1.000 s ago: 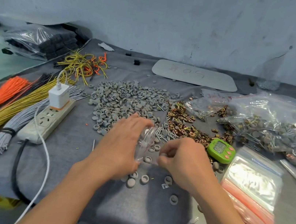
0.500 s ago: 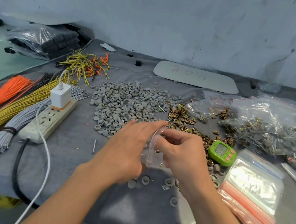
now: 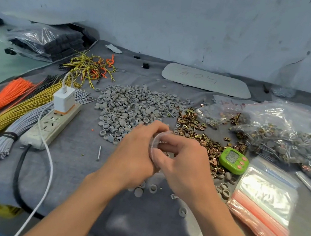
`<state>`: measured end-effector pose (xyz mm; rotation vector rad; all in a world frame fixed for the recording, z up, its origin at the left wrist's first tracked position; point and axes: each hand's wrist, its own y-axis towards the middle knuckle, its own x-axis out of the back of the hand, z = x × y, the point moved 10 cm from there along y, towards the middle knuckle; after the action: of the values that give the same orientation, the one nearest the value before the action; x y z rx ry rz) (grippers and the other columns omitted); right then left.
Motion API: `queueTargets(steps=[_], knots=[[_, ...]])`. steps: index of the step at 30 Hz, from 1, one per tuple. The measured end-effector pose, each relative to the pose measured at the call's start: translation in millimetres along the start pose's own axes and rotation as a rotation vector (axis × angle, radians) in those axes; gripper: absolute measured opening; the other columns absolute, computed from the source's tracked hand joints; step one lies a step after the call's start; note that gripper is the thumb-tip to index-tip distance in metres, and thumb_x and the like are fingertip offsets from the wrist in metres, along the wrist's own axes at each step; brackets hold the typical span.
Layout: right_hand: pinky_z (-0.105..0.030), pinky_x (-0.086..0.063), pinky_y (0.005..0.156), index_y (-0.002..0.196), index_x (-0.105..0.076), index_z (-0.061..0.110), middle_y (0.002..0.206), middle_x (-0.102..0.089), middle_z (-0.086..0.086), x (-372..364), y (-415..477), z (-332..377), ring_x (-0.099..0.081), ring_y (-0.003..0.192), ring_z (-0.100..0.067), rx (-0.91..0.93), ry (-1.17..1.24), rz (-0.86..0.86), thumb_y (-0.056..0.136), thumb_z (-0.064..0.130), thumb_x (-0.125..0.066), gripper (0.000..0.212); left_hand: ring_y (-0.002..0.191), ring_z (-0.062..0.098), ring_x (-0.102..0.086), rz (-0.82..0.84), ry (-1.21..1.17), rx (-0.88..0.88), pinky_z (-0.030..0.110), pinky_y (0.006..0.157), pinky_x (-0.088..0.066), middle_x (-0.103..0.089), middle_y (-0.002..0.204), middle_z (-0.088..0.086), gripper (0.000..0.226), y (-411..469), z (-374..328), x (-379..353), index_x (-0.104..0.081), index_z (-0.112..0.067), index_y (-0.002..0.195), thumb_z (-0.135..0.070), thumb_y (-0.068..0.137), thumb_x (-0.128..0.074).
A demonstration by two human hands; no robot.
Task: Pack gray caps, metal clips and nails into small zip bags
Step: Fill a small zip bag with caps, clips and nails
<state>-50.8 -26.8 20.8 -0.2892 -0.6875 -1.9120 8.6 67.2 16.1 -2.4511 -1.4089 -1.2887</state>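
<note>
Head view: a small clear zip bag (image 3: 157, 140) is held between the left hand (image 3: 135, 155) and the right hand (image 3: 181, 168) at the centre of the frame.
The bag's curved rim is gripped by the curled fingers of both hands, above the gray cloth (image 3: 73, 176); what is inside it cannot be told. The pile of gray caps (image 3: 132, 106) is spread just behind the hands, the metal clips (image 3: 195, 130) are heaped to its right, and a single nail (image 3: 99, 153) lies left of the left hand. A green timer (image 3: 234, 160) is set right of the right hand, beside a stack of empty zip bags (image 3: 264, 196) at lower right. Filled bags (image 3: 281, 136) are piled at the right edge. A power strip (image 3: 52, 124) with a white charger (image 3: 64, 98) is laid at left, beside the bundled wires (image 3: 9, 116).
</note>
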Motion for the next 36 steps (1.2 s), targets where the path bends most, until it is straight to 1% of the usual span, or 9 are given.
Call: queueTargets(steps=[5, 7, 11, 15, 20, 23, 25, 30, 36], knots=[[-0.016, -0.050, 0.053, 0.089, -0.083, 0.029, 0.081, -0.079, 0.008, 30.8, 0.8, -9.2, -0.064, 0.055, 0.001, -0.057, 0.401, -0.220, 0.081, 0.002, -0.074, 0.029, 0.097, 0.000, -0.068, -0.216, -0.326, 0.046, 0.022, 0.085, -0.051, -0.072, 0.099, -0.017, 0.041, 3.2, 12.4, 27.5, -0.062, -0.028, 0.100, -0.011, 0.070, -0.084], [-0.014, -0.048, 0.052, 0.085, -0.082, 0.029, 0.076, -0.077, 0.011, 35.2, 1.5, -22.4, -0.063, 0.053, 0.000, -0.137, 0.248, -0.238, 0.085, 0.007, -0.077, 0.022, 0.096, 0.000, -0.067, -0.360, -0.538, 0.098, 0.018, 0.086, -0.049, -0.072, 0.097, -0.014, 0.041, 2.7, 24.0, 42.1, -0.064, -0.019, 0.100, 0.002, 0.071, -0.084], [-0.021, -0.057, 0.078, 0.109, -0.078, 0.030, 0.095, -0.076, 0.014, -5.5, -3.4, -41.4, -0.070, 0.082, -0.003, -0.262, -0.359, 0.118, 0.091, 0.026, -0.075, 0.019, 0.087, 0.004, -0.062, -0.612, -0.835, 0.240, 0.022, 0.084, -0.050, -0.064, 0.098, -0.007, 0.047, -4.2, 50.9, 63.7, -0.061, -0.024, 0.101, -0.009, 0.060, -0.079], [-0.037, -0.060, 0.084, 0.103, -0.074, 0.029, 0.103, -0.074, 0.002, -34.3, -7.4, -44.9, -0.069, 0.092, -0.023, -0.236, -0.512, 0.296, 0.088, 0.023, -0.068, 0.017, 0.097, 0.006, -0.062, -0.707, -0.570, 0.197, 0.028, 0.094, -0.050, -0.065, 0.103, -0.010, 0.048, -13.6, 45.5, 83.7, -0.059, -0.025, 0.108, -0.013, 0.066, -0.077], [-0.032, -0.058, 0.069, 0.073, -0.063, 0.029, 0.080, -0.069, 0.007, -28.5, -2.2, -51.7, -0.066, 0.076, -0.018, -0.239, -0.496, 0.273, 0.084, 0.018, -0.070, 0.017, 0.094, 0.008, -0.054, -0.449, 0.131, 0.077, 0.030, 0.077, -0.046, -0.057, 0.104, -0.016, 0.072, -8.6, 14.7, 60.4, -0.046, -0.043, 0.121, -0.018, 0.069, -0.088], [-0.026, -0.055, 0.060, 0.065, -0.065, 0.027, 0.066, -0.068, 0.009, -20.8, 0.2, -54.8, -0.067, 0.066, -0.013, -0.256, -0.467, 0.247, 0.081, 0.013, -0.066, 0.021, 0.093, 0.005, -0.038, -0.224, 0.272, 0.005, 0.045, 0.105, -0.045, -0.054, 0.099, -0.013, 0.069, -1.2, 6.4, 24.4, -0.053, -0.033, 0.125, -0.016, 0.067, -0.088], [-0.028, -0.056, 0.060, 0.068, -0.069, 0.027, 0.066, -0.069, 0.011, -8.6, 3.2, -55.5, -0.067, 0.065, -0.010, -0.270, -0.432, 0.152, 0.079, 0.011, -0.066, 0.020, 0.096, 0.006, -0.035, -0.168, 0.306, -0.014, 0.040, 0.114, -0.033, -0.050, 0.095, -0.014, 0.065, -0.9, 8.1, 12.5, -0.055, -0.033, 0.121, -0.016, 0.067, -0.087], [-0.028, -0.055, 0.072, 0.096, -0.076, 0.032, 0.084, -0.074, 0.009, -19.8, 0.9, -53.5, -0.069, 0.080, -0.016, -0.243, -0.432, 0.228, 0.088, 0.028, -0.073, 0.010, 0.104, 0.012, -0.049, -0.130, 0.195, 0.085, 0.027, 0.080, -0.035, -0.050, 0.097, -0.021, 0.058, 2.6, 29.0, 14.4, -0.049, -0.043, 0.117, -0.022, 0.074, -0.083], [-0.039, -0.058, 0.077, 0.091, -0.070, 0.028, 0.089, -0.072, 0.000, -41.2, -7.2, -44.7, -0.068, 0.086, -0.026, -0.182, -0.463, 0.261, 0.087, 0.032, -0.071, 0.005, 0.094, 0.001, -0.059, -0.099, 0.061, 0.116, 0.012, 0.070, -0.041, -0.067, 0.103, -0.019, 0.052, 0.8, 40.8, 23.4, -0.052, -0.043, 0.107, -0.022, 0.070, -0.082]])
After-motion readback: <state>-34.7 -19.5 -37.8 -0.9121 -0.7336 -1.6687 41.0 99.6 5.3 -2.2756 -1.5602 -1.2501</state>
